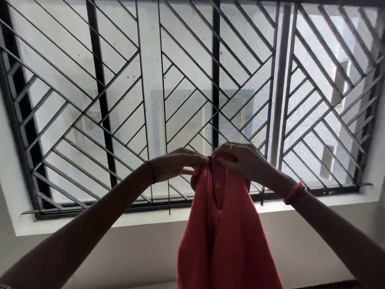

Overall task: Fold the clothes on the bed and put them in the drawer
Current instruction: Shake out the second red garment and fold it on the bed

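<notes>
Two bare hands hold a coral-red cloth garment (225,236) up against a bright window, and the backlight leaves both arms in shadow. The garment's lower end is cut off by the bottom of the picture, so its full shape cannot be made out; a dark trim and a slit show near its top. The fingertips of both hands are partly buried in the bunched cloth. The left hand (177,163) reaches in from the left, thumb and fingers drawn together and pinching the garment's top edge. The right hand (239,161), just beside it, has its fingers curled over the same edge, gripping a gathered fold. Whether the two hands touch each other cannot be told. A thin gold ring (231,148) sits on one right finger, a red thread bracelet (294,192) circles the right wrist and a thin dark band (152,172) the left. The garment hangs straight down from the hands, in front of a black metal window grille of diagonal bars (125,90) and a white painted sill (145,219)
</notes>
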Demonstrator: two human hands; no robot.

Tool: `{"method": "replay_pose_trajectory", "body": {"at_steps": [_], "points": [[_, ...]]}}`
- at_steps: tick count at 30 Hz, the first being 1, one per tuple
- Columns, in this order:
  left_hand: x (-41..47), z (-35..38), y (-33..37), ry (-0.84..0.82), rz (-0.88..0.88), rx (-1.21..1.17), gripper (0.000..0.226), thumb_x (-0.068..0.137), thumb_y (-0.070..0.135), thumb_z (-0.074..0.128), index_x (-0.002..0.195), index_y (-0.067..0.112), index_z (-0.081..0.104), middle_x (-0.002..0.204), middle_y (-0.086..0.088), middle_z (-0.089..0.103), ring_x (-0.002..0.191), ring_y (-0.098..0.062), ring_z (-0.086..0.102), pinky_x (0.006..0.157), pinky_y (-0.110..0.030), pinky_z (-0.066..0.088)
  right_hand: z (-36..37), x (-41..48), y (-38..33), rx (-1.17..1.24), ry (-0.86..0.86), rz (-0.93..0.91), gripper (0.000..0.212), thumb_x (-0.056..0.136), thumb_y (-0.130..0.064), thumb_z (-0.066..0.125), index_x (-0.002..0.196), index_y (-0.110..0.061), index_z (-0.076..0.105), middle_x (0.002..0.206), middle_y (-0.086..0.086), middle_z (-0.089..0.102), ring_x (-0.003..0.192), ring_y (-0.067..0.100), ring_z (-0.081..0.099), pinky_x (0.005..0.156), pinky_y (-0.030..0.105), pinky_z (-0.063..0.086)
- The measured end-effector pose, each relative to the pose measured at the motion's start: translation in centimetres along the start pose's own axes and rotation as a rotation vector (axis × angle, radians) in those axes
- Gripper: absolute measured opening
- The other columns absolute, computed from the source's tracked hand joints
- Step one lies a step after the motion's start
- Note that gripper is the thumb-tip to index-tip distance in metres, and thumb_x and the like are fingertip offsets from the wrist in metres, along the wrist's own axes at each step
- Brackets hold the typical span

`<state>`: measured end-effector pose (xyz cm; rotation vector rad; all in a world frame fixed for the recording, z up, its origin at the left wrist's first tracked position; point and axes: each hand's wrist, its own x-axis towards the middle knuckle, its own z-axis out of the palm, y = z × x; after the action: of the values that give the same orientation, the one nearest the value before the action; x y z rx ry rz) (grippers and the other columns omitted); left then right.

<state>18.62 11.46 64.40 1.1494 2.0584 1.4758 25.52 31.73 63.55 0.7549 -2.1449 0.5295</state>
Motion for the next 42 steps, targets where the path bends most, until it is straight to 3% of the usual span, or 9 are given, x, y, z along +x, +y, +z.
{"method": "replay_pose_trajectory", "body": {"at_steps": [7,14,18,22,25,28,32,37,42], "points": [[0.2,1.3,-0.7,0.122,-0.120,-0.264,0.013,0.089,0.019,0.059,0.077,0.013,0.063,0.063,0.004,0.060,0.065,-0.005,0.058,0.076,-0.023,0.046,0.2,0.0,0.0,-0.012,-0.056,0.005,0.021,0.082,-0.009,0.066,0.101,-0.007,0.074,0.093,0.005,0.073,0.093,-0.002,0.059,0.082,0.000,0.039],[0.2,2.1,-1.2,0.156,-0.099,-0.324,0.019,0.071,0.030,0.071,0.079,0.013,0.068,0.074,0.001,0.062,0.073,-0.007,0.059,0.084,-0.026,0.044,0.2,0.1,0.4,-0.009,-0.089,0.048,0.024,0.082,-0.015,0.061,0.100,-0.005,0.073,0.092,0.007,0.073,0.093,0.001,0.058,0.081,-0.001,0.036],[0.0,2.4,-1.0,0.164,-0.001,-0.062,0.030,0.081,0.033,0.069,0.098,0.009,0.072,0.091,0.002,0.069,0.088,-0.004,0.063,0.082,-0.019,0.050,0.0,0.0,1.2,0.014,-0.080,0.124,0.018,0.085,-0.008,0.064,0.101,-0.009,0.073,0.097,0.001,0.073,0.095,-0.007,0.055,0.080,-0.001,0.036],[0.6,3.3,-0.8,0.366,0.101,0.161,0.017,0.076,0.031,0.077,0.082,0.015,0.074,0.080,-0.003,0.069,0.076,-0.007,0.060,0.075,-0.026,0.047,0.4,0.0,1.6,0.047,-0.089,0.179,0.018,0.085,-0.006,0.065,0.099,-0.013,0.074,0.094,-0.006,0.071,0.087,-0.014,0.058,0.080,0.003,0.038],[1.1,3.2,-1.4,0.521,0.114,0.390,0.033,0.057,0.064,0.066,0.067,0.034,0.071,0.080,0.001,0.074,0.079,-0.014,0.067,0.084,-0.041,0.053,0.9,0.0,1.6,0.081,-0.077,0.215,0.016,0.083,-0.008,0.068,0.098,-0.012,0.074,0.090,-0.006,0.070,0.082,-0.020,0.057,0.080,0.004,0.039],[1.1,3.3,-1.4,0.573,0.111,0.631,0.056,0.055,0.076,0.048,0.077,0.030,0.072,0.081,0.007,0.073,0.086,-0.006,0.066,0.090,-0.036,0.046,1.2,0.1,1.7,0.087,-0.070,0.238,0.016,0.082,-0.009,0.070,0.098,-0.009,0.074,0.089,-0.006,0.070,0.078,-0.024,0.055,0.077,0.001,0.038],[0.9,3.3,-1.3,0.619,0.181,0.731,0.033,0.078,0.056,0.064,0.091,0.027,0.073,0.085,0.011,0.073,0.091,-0.002,0.065,0.095,-0.031,0.040,1.6,0.1,1.8,0.097,-0.060,0.257,0.016,0.081,-0.007,0.071,0.097,-0.008,0.074,0.084,-0.009,0.067,0.073,-0.025,0.054,0.074,0.001,0.038],[1.4,2.8,-1.9,0.643,0.263,0.833,0.033,0.080,0.056,0.054,0.091,0.030,0.071,0.083,0.017,0.069,0.091,-0.002,0.063,0.102,-0.046,0.034,1.4,0.4,1.9,0.077,-0.090,0.252,0.015,0.080,-0.009,0.073,0.095,-0.008,0.075,0.085,0.000,0.072,0.071,-0.025,0.053,0.073,0.002,0.038],[1.8,2.9,-2.5,0.695,0.266,0.900,0.022,0.088,0.047,0.057,0.099,0.031,0.068,0.094,0.015,0.067,0.103,-0.005,0.057,0.102,-0.035,0.019,1.3,0.7,1.9,0.034,-0.101,0.266,0.015,0.080,-0.011,0.073,0.094,-0.009,0.075,0.085,0.004,0.073,0.081,-0.009,0.056,0.071,0.004,0.037]]}}
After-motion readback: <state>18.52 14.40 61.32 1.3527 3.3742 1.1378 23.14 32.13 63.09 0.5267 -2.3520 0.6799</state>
